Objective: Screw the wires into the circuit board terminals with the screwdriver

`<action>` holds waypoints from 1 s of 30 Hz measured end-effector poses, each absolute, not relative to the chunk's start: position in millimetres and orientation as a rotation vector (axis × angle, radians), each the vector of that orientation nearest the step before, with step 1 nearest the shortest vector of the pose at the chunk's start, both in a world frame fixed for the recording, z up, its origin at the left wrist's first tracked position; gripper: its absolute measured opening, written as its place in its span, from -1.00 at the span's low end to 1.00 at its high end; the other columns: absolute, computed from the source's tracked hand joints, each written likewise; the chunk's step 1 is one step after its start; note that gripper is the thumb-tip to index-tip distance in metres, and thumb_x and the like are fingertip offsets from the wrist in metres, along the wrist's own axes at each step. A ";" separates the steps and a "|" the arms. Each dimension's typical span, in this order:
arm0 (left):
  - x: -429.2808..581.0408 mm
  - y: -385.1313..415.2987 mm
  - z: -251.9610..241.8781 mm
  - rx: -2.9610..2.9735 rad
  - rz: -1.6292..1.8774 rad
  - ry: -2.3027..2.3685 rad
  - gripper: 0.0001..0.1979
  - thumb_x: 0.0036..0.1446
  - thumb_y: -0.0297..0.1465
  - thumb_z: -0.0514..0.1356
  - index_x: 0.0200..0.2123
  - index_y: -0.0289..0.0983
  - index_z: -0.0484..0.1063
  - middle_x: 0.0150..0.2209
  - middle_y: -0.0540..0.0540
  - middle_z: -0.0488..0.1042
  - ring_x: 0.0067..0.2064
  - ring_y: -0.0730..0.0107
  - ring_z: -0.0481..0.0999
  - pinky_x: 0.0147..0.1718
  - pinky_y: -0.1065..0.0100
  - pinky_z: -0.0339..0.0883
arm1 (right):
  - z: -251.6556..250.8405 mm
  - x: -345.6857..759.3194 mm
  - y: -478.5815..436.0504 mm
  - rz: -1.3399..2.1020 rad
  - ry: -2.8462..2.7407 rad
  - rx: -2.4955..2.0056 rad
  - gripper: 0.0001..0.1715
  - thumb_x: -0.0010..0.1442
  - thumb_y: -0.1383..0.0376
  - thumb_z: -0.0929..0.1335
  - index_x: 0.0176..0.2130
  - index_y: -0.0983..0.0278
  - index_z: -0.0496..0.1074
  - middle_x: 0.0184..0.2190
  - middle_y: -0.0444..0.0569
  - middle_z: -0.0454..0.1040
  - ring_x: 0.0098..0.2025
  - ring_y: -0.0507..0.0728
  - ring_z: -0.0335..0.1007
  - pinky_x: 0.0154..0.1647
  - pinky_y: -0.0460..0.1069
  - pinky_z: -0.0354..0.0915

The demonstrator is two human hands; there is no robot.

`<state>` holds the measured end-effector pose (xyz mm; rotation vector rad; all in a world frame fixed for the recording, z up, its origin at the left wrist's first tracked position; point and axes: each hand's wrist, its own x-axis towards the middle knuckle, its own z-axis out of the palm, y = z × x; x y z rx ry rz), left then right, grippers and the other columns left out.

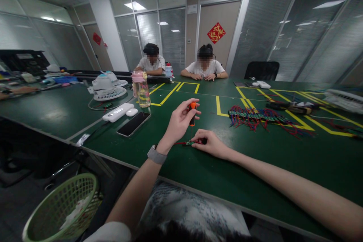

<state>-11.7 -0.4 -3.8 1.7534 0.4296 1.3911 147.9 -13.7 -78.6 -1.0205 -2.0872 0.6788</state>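
Observation:
An upright screwdriver (192,121) with an orange and black handle is gripped by my left hand (181,119), which wears a watch. Its thin shaft points down at a small green circuit board (188,143) on the table. My right hand (211,143) pinches the board's right end between thumb and fingers. A red wire runs out from the board's left side. Whether the tip touches a screw is too small to make out.
Right of my hands lies a row of wired circuit boards (255,116). A phone (134,124), power strip (118,112), pink-lidded bottle (141,90) and fans (109,87) stand left. Yellow tape marks the green table (170,166). A green basket (61,200) is below. Two people sit opposite.

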 end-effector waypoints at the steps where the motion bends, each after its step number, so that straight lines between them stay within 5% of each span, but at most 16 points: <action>1: -11.6 -0.4 -4.3 1.777 1.385 0.424 -0.70 0.21 -0.36 0.11 0.02 -0.24 0.33 -0.08 -0.15 0.42 -0.21 0.40 0.53 -0.23 0.34 0.48 | -78.6 147.7 -13.7 0.674 -2.086 -1.024 -0.85 0.05 0.35 0.42 -0.31 0.36 0.57 -0.42 -0.04 0.40 -0.45 0.02 0.27 -0.42 -0.07 0.23; 7: -12.3 2.5 -8.0 2.000 1.609 0.654 -0.74 0.09 -0.31 0.24 -0.12 -0.19 0.44 -0.19 -0.07 0.37 -0.20 0.41 0.43 -0.22 0.37 0.39 | -77.3 147.0 -14.9 0.617 -2.107 -1.047 -0.87 0.06 0.36 0.42 -0.32 0.33 0.56 -0.44 -0.07 0.39 -0.45 0.01 0.27 -0.43 -0.08 0.22; 13: -15.6 8.2 -5.9 1.803 1.453 0.433 -0.70 0.27 -0.30 0.00 -0.01 -0.19 0.39 -0.07 -0.14 0.39 -0.16 0.37 0.47 -0.21 0.30 0.42 | -75.6 146.4 -17.3 0.587 -2.132 -1.053 -0.87 0.08 0.37 0.41 -0.30 0.35 0.55 -0.43 -0.05 0.40 -0.44 0.02 0.29 -0.41 -0.08 0.23; 17: -17.5 9.1 -5.1 1.772 1.526 0.518 -0.77 0.12 -0.31 0.21 -0.14 -0.23 0.45 -0.25 -0.06 0.42 -0.29 0.46 0.45 -0.31 0.41 0.39 | -74.1 146.4 -21.0 0.502 -2.189 -1.020 -0.87 0.11 0.38 0.38 -0.28 0.35 0.53 -0.38 -0.02 0.40 -0.39 0.05 0.32 -0.36 -0.06 0.25; 22: -18.8 6.8 -3.8 1.750 1.462 0.431 -0.73 0.22 -0.28 0.08 -0.07 -0.20 0.45 -0.05 -0.13 0.40 -0.14 0.38 0.46 -0.21 0.34 0.41 | -73.2 146.7 -23.5 0.444 -2.226 -0.997 -0.88 0.15 0.37 0.35 -0.28 0.34 0.50 -0.35 -0.02 0.39 -0.37 0.05 0.33 -0.35 -0.06 0.27; 26: -18.7 5.9 -3.0 1.706 1.431 0.447 -0.72 0.14 -0.27 0.18 -0.08 -0.22 0.45 -0.21 -0.08 0.46 -0.28 0.43 0.48 -0.31 0.37 0.43 | -74.7 147.0 -23.0 0.447 -2.228 -0.998 -0.89 0.15 0.37 0.35 -0.29 0.32 0.49 -0.35 -0.03 0.39 -0.38 0.05 0.33 -0.36 -0.06 0.27; 30: -18.8 6.8 -3.1 1.776 1.533 0.513 -0.78 0.15 -0.29 0.17 -0.17 -0.23 0.50 -0.10 -0.11 0.42 -0.12 0.39 0.45 -0.19 0.41 0.39 | -75.4 147.1 -21.7 0.458 -2.220 -0.988 -0.88 0.15 0.36 0.35 -0.27 0.31 0.50 -0.34 -0.03 0.39 -0.37 0.04 0.33 -0.34 -0.06 0.28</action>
